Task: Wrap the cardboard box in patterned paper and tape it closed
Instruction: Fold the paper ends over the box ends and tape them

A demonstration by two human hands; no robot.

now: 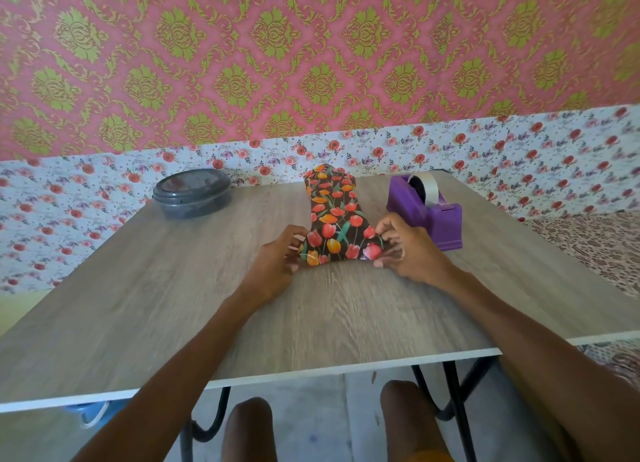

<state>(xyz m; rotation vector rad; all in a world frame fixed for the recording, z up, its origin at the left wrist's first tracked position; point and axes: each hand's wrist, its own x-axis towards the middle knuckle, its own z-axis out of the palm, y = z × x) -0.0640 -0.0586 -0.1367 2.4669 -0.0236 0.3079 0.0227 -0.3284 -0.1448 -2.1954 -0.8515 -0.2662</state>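
Roughly mid-bench (173,305), tulip paper (334,219) covers the box completely; it lies lengthwise, far end raised. Purple tape dispenser (427,212) sits just right of it. Likely step: folding the near end. Crease both sides in evenly, keep the paper taut, then tape. Left grip (277,264) and right grip (405,250), fingers curled, pinch the near corners, forearms converging.

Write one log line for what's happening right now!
left hand: pinches tulip paper | right hand: pinches tulip paper | tape dispenser: untouched
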